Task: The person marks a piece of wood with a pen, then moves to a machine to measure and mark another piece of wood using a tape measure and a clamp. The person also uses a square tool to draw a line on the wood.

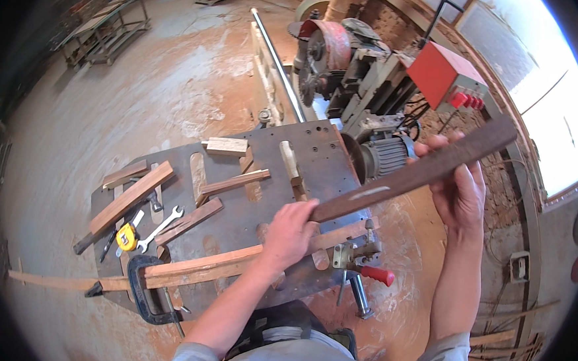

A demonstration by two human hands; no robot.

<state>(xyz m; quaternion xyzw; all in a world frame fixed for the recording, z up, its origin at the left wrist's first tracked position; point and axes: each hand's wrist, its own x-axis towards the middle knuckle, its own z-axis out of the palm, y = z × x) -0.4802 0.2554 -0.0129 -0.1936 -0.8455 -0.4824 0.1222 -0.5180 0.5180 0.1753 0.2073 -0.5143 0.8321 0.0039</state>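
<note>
A dark brown wooden bar (pixel 413 175) with a pale mark on its face slants up to the right in front of me. My left hand (pixel 288 235) grips its near end, over the metal machine table (pixel 251 217). Farther along, my right hand (pixel 456 190) holds the bar from below, fingers behind and thumb in front. Under my left wrist runs a long wooden strip (pixel 200 268), held on the table by a black C-clamp (pixel 139 289). A toggle clamp with a red handle (pixel 376 275) sits at the strip's right end.
Beyond the table edge stand circular saw blades (pixel 307 82) and an electric motor (pixel 387 155). A red control box (pixel 444 79) is at right. On the table lie a tape measure (pixel 126 237), an open-end wrench (pixel 162 229), a hammer (pixel 155 201) and several wood offcuts (pixel 227 146).
</note>
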